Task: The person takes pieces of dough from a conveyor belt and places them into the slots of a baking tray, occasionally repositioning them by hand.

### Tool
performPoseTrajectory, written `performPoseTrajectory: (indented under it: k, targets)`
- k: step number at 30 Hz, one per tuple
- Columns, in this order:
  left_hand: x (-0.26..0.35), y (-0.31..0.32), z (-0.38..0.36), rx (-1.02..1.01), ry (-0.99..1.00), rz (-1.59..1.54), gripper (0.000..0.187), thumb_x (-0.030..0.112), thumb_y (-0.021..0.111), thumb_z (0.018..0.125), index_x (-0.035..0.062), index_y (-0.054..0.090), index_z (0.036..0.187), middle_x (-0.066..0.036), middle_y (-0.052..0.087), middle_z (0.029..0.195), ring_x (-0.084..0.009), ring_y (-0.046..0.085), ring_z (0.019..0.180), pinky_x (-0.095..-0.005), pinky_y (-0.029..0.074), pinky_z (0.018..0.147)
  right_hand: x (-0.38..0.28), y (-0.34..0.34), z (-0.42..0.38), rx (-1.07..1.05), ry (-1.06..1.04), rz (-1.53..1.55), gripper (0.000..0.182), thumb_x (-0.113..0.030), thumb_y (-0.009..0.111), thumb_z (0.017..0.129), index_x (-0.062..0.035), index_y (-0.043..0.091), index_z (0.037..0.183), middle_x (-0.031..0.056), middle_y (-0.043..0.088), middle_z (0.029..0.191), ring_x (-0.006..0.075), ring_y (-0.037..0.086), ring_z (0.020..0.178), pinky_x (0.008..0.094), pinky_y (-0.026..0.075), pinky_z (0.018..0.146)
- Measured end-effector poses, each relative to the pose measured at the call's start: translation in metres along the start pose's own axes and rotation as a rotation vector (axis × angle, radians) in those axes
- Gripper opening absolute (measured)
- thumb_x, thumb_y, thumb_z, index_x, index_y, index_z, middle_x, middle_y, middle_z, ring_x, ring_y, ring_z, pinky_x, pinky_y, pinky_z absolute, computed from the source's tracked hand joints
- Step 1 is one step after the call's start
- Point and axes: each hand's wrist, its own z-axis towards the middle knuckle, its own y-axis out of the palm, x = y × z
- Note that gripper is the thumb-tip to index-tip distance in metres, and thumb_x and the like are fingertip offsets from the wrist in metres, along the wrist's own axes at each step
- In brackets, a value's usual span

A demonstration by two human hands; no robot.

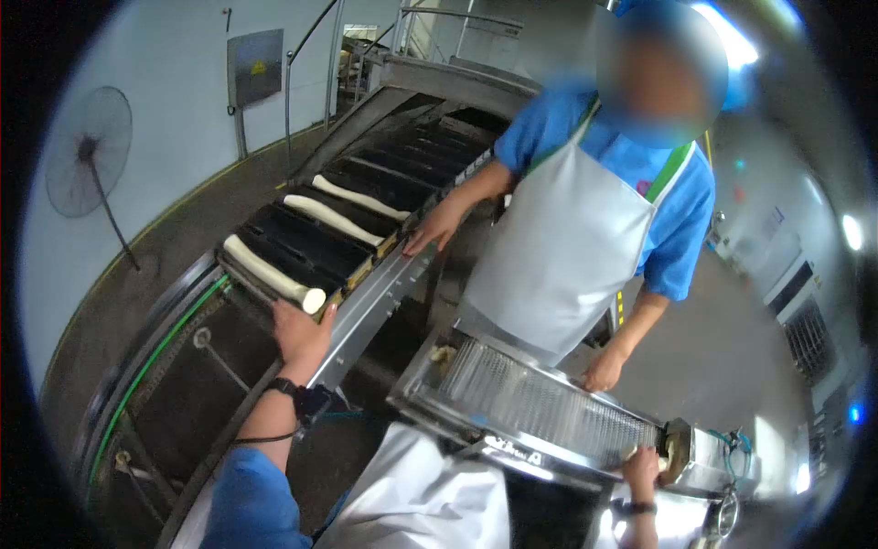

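My left hand (304,334) is at the near edge of a black tray, its fingers apart, just below the thick end of a pale, dough-like roll (270,273). Two more pale rolls, one long (331,220) and one thinner (358,196), lie on the trays farther along. At the right end of a ribbed metal conveyor (540,393), my right hand (643,465) has its fingers curled around something small and pale that is mostly hidden. A pale lump (677,450) shows beside that hand at the metal outlet.
A co-worker in a white apron (558,256) stands across the ribbed conveyor, one hand (439,229) at the tray line's edge, the other (604,369) on the conveyor's far side. A fan (88,151) stands at the left wall. Metal rails (366,306) border the trays.
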Motion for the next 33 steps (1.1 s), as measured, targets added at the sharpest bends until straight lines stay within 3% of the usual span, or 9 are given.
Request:
performPoseTrajectory:
  k: [2,4,6,9,13,16,21,27,33]
  targets:
    - [0.002,-0.002,0.0,-0.008,-0.01,-0.029,0.105,0.058,0.058,0.088,-0.0238,0.019,0.14,-0.039,0.023,0.148,-0.0439,0.023,0.142,-0.0456,0.022,0.118,-0.014,-0.02,0.009,-0.044,0.015,0.315,0.037,-0.015,0.077,0.064,-0.0042,0.064,0.097,0.0195,0.066,0.089,0.0365,0.065,0.086,0.0446,0.052,0.076]
    - [0.004,-0.006,0.0,-0.029,-0.018,-0.043,0.105,0.058,0.058,0.088,-0.0228,0.016,0.141,-0.039,0.022,0.149,-0.043,0.022,0.143,-0.047,0.022,0.117,-0.014,-0.03,0.04,-0.024,-0.107,0.787,0.021,-0.011,0.075,0.07,-0.0019,0.066,0.087,0.0096,0.067,0.071,0.0239,0.066,0.068,0.0385,0.052,0.06]
    - [-0.003,0.005,0.002,-0.026,-0.004,-0.033,0.106,0.058,0.058,0.088,-0.023,0.015,0.141,-0.039,0.021,0.149,-0.043,0.022,0.143,-0.0474,0.023,0.117,-0.069,-0.125,0.044,-0.142,0.023,1.273,0.019,-0.01,0.07,0.079,-0.0013,0.062,0.094,0.0093,0.067,0.08,0.0155,0.064,0.067,0.0287,0.05,0.051]
    - [-0.007,0.008,0.006,0.011,0.016,-0.039,0.107,0.058,0.058,0.087,-0.0253,0.016,0.139,-0.042,0.02,0.147,-0.0463,0.023,0.141,-0.0471,0.022,0.117,-0.116,-0.205,0.061,0.073,0.008,1.646,0.039,-0.026,0.07,0.085,0.0008,0.054,0.108,0.0125,0.062,0.1,0.0206,0.065,0.085,0.0318,0.055,0.064]
    - [-0.008,0.007,0.007,-0.006,0.002,-0.109,0.106,0.058,0.059,0.087,-0.0254,0.018,0.138,-0.043,0.021,0.146,-0.0478,0.023,0.141,-0.0474,0.022,0.117,-0.222,-0.32,0.078,-0.198,-0.476,1.95,0.035,-0.029,0.059,0.096,-0.0022,0.055,0.119,0.0094,0.06,0.113,0.0253,0.061,0.103,0.0388,0.052,0.091]
    - [-0.013,0.011,0.007,0.027,0.078,-0.073,0.107,0.059,0.059,0.086,-0.0256,0.019,0.138,-0.043,0.022,0.146,-0.0468,0.023,0.141,-0.0474,0.022,0.117,-0.289,-0.356,0.064,-0.874,-0.73,2.355,0.051,-0.031,0.046,0.102,0.005,0.037,0.137,0.0314,0.032,0.146,0.0439,0.035,0.136,0.0471,0.035,0.114]
    - [-0.01,0.006,0.007,0.0,0.007,-0.034,0.113,0.064,0.058,0.085,-0.0242,0.014,0.14,-0.042,0.02,0.147,-0.0466,0.026,0.14,-0.0466,0.027,0.115,-0.304,-0.338,0.049,-0.545,-0.732,2.215,0.059,-0.031,0.049,0.1,0.0034,0.03,0.144,0.0334,0.029,0.148,0.0424,0.031,0.14,0.0489,0.027,0.118]
    - [-0.02,0.022,0.016,0.032,-0.042,-0.214,0.113,0.058,0.065,0.082,-0.0209,0.011,0.142,-0.039,0.017,0.149,-0.0461,0.025,0.141,-0.0484,0.027,0.115,-0.179,-0.188,0.016,-0.26,-0.237,1.73,0.066,-0.03,0.056,0.098,-0.0023,0.026,0.15,0.0247,0.034,0.15,0.0347,0.033,0.14,0.0447,0.031,0.115]
    - [-0.018,0.018,0.018,0.056,-0.019,-0.191,0.119,0.062,0.067,0.079,-0.0247,0.011,0.139,-0.042,0.017,0.147,-0.0475,0.024,0.14,-0.0469,0.027,0.115,0.052,0.022,-0.102,-0.029,0.217,0.451,0.059,-0.026,0.063,0.092,0.0013,0.043,0.14,0.0252,0.046,0.142,0.0358,0.045,0.132,0.0444,0.036,0.109]
